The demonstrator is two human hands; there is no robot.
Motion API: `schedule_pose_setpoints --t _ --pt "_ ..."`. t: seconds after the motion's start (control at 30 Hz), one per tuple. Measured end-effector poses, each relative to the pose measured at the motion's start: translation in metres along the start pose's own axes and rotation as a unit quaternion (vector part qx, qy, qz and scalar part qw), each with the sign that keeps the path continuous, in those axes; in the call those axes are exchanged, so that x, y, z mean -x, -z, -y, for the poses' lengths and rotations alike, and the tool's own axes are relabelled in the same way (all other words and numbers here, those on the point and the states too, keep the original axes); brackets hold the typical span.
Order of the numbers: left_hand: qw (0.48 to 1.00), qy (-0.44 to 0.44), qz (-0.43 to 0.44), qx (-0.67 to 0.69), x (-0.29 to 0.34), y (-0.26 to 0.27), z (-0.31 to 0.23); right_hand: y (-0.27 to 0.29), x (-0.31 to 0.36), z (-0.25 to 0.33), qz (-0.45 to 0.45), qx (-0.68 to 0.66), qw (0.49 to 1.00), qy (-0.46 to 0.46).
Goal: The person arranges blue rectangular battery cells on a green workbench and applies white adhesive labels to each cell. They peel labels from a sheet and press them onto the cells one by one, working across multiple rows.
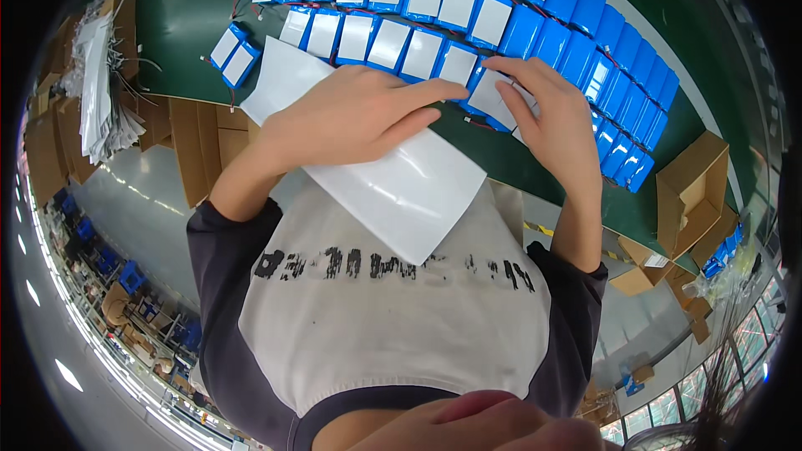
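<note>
A large glossy white sheet (409, 192) slants across in front of my chest. My left hand (351, 113) is closed on it, thumb and forefinger stretched toward the batteries; its other fingers are hidden. My right hand (547, 113) has its thumb and forefinger bent over a white rectangular patch (491, 96), gripping it at the right end. That patch lies over a blue-wrapped battery pack (499, 123) in the nearest row. Left of it, battery packs (420, 54) carry similar white patches. To the right, packs (576, 63) show bare blue wrap.
Rows of battery packs with thin red and black leads cover the green table (180, 17). Two patched packs (238, 58) sit apart at left. Cardboard boxes (693, 192) stand at the right edge and another box (196, 146) at left, near a bundle of white strips (100, 92).
</note>
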State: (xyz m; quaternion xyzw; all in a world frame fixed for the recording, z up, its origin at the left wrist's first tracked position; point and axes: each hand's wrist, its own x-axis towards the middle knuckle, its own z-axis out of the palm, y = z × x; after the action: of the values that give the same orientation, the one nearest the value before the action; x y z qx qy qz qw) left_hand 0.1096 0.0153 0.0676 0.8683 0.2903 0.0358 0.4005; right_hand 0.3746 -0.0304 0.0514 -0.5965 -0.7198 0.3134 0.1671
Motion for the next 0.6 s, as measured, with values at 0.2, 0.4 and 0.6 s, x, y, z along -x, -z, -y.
schedule_pose_setpoints --t 0.2,0.4,0.6 --pt "0.997 -0.004 -0.039 -0.067 -0.01 -0.025 0.006 -0.01 -0.002 -0.014 -0.041 -0.064 0.996 0.04" --pt "0.995 -0.01 -0.055 -0.086 -0.009 -0.028 0.008 -0.014 -0.003 -0.016 -0.054 -0.049 0.996 0.052" --pt "0.962 0.045 -0.058 -0.263 -0.013 -0.051 -0.009 -0.009 -0.003 0.002 -0.163 0.161 0.971 0.074"
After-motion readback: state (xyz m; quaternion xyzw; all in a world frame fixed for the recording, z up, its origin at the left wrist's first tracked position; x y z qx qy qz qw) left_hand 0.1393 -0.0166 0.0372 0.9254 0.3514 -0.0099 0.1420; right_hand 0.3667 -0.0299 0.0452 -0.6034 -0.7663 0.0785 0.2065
